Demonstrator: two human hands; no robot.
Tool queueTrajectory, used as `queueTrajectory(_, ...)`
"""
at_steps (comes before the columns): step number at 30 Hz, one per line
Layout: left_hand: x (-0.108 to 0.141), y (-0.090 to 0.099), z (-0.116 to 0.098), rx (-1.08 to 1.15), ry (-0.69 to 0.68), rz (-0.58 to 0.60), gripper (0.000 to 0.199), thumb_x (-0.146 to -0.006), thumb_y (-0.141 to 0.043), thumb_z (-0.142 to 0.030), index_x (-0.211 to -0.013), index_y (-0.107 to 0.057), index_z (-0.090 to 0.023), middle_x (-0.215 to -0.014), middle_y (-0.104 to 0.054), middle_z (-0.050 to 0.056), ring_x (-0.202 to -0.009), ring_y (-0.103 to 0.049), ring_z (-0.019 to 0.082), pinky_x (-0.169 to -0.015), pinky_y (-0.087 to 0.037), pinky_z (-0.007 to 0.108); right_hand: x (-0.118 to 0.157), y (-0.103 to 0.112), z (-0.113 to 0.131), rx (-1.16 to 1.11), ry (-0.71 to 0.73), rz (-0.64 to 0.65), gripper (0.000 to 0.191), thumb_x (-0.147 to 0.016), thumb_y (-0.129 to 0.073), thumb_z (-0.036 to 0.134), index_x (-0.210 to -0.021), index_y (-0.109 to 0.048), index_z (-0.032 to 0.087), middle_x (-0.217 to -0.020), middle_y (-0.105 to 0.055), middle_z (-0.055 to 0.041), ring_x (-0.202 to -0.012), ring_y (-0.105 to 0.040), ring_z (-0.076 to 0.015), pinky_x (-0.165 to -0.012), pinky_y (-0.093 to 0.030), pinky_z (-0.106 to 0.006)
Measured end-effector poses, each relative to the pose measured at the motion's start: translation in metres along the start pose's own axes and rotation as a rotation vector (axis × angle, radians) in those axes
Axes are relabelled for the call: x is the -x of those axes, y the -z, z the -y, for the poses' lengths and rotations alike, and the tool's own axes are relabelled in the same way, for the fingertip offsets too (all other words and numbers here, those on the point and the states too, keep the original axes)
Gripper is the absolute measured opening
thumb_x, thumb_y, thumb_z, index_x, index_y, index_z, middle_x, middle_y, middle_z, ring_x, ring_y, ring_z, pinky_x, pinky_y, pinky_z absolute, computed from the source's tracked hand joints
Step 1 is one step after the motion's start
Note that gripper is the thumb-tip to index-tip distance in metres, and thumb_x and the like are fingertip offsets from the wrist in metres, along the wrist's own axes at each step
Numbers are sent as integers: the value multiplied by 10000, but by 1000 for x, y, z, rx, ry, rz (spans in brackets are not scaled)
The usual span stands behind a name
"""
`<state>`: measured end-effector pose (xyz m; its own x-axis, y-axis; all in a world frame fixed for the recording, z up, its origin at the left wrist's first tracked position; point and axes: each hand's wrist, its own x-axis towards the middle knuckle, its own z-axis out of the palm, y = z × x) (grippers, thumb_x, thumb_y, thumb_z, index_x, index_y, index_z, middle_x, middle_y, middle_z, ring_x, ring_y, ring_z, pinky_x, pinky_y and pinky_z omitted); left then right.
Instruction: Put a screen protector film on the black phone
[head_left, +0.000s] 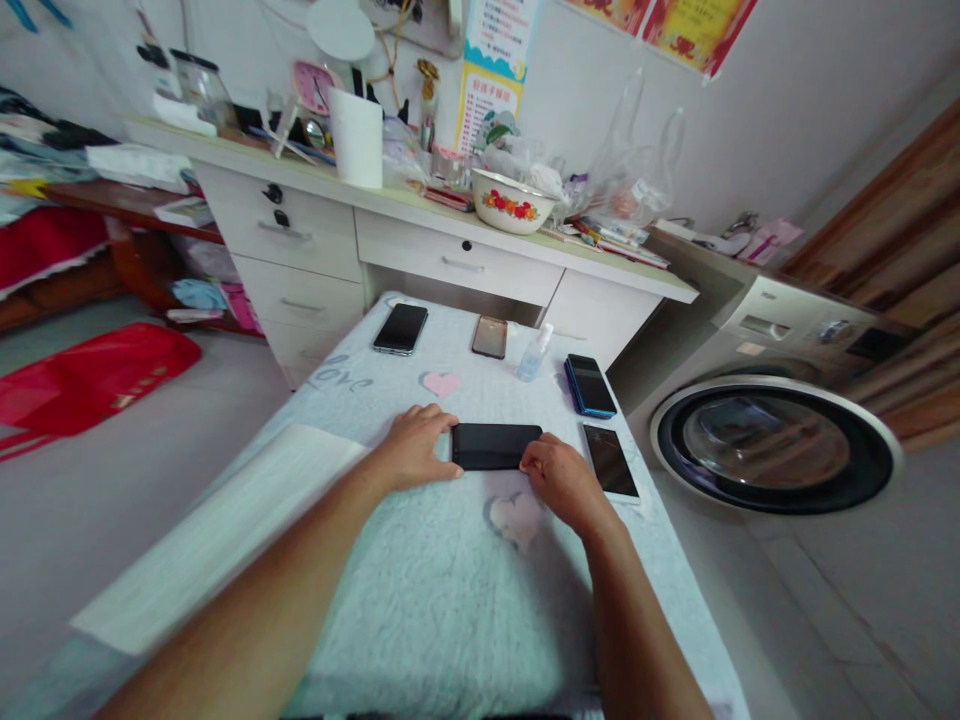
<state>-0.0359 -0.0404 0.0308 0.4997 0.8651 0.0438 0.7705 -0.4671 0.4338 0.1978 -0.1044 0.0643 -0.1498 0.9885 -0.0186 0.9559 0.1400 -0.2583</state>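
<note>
A black smartphone (496,446) lies sideways on the cloth-covered table, its dark screen facing up. My left hand (417,450) holds its left end, thumb at the lower corner and fingers at the upper one. At the other end, the curled fingers of my right hand (559,478) pinch the lower right corner; the fingertips are partly hidden. Just right of that hand lies a white-framed phone (610,460), with a phone in a blue case (590,385) beyond it. Farther back are another dark phone (401,328), a phone case (490,337) and a clear spray bottle (535,354).
A long white sheet or cloth (225,535) lies along the table's left side, under my left forearm. Behind the table stands a white desk (465,262) carrying a flowered bowl (513,202) and a white cylinder (357,138). A washing machine (772,400) stands at the right.
</note>
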Motion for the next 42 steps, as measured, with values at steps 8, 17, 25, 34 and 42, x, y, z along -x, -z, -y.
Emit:
queueTrajectory(8, -1, -1, 2, 12, -20, 3, 626, -601, -694, -470, -1155, -555, -214, -1096, -577, 68, -1051, -504, 263, -885, -383, 353, 1, 9, -19, 32, -80, 21, 199, -817, -496, 112, -797, -682, 178, -864, -598, -44, -750, -562, -118, -717, -358, -219)
queueTrajectory(17, -1, -1, 1, 10, -10, 1, 621, -599, -699, -469, -1151, -553, -224, -1103, -578, 64, -1068, -502, 268, -898, -379, 358, -29, 6, -29, 101, -120, -17, 185, -834, -510, 134, -839, -693, 167, -918, -616, -69, -809, -568, -138, -756, -366, -235)
queueTrajectory(25, -1, 2, -1, 7, 0, 13, 616, -600, -702, -446, -1151, -560, -211, -1088, -579, 68, -1055, -500, 268, -896, -381, 362, -41, -13, -34, 76, -162, -207, 225, -885, -480, 195, -908, -704, 176, -917, -608, -66, -827, -573, -142, -761, -375, -229)
queueTrajectory(34, 1, 2, -4, 24, 9, 16, 613, -603, -700, -445, -1155, -560, -217, -1099, -577, 65, -1069, -490, 277, -898, -378, 370, -43, -15, -24, 124, -151, -232, 249, -900, -458, 207, -916, -706, 185, -924, -606, -68, -807, -563, -146, -737, -373, -236)
queueTrajectory(42, 0, 0, -2, 16, -3, -5, 614, -597, -707, -451, -1142, -562, -211, -1081, -578, 66, -1045, -499, 268, -884, -383, 363, -42, -21, -5, 111, -45, -194, 243, -918, -446, 225, -928, -688, 207, -944, -590, -53, -835, -560, -146, -716, -368, -236)
